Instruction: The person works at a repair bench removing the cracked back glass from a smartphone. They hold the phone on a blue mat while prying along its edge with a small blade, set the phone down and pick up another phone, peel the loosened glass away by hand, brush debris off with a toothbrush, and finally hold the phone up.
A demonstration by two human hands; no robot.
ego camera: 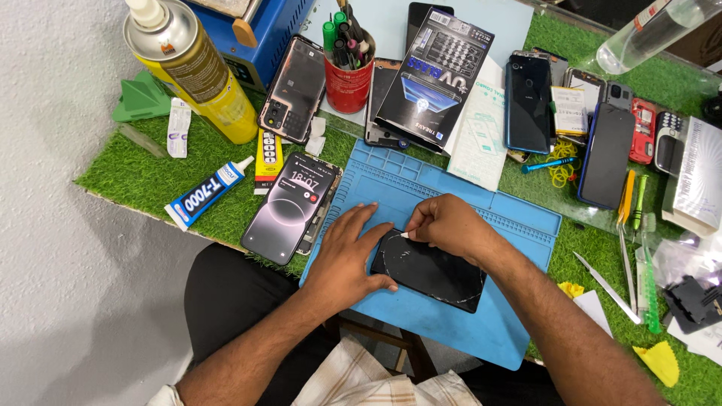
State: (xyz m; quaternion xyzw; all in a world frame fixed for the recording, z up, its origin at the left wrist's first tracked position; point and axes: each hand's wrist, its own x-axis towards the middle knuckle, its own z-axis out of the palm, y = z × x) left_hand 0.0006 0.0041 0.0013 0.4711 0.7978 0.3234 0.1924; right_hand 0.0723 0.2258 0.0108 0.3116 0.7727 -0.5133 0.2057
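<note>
Working surface: blue mat [519, 225] on the grass-covered tabletop [143, 177].
Dark phone [429, 271]: lies flat on the mat, between both hands.
Left hand [347, 256]: grip spread, palm and fingers pressing the phone's left end.
Right hand [451, 225]: grip pinching a small white piece [404, 235] against the phone's top edge.
Nearby: lit phone [289, 207] left of the mat; red pen cup [348, 79] behind.

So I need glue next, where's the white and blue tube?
Head view, left side: the white and blue glue tube lies on the green turf, beside the lit phone.
</note>
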